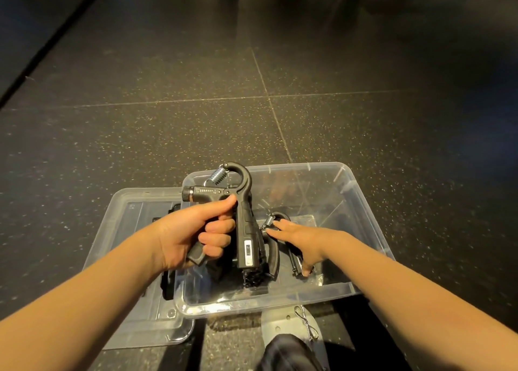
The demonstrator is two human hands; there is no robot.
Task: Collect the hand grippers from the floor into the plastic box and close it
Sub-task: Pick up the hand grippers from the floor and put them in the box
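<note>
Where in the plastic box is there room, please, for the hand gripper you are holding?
The plastic box is bare along its far wall and right wall. Its middle is crowded: other hand grippers lie there, the right hand touching one.

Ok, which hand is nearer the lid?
Left. The left hand, holding a gripper, is over the left edge of the box, beside the lid; the right hand is farther right, down inside it, touching a second gripper.
</note>
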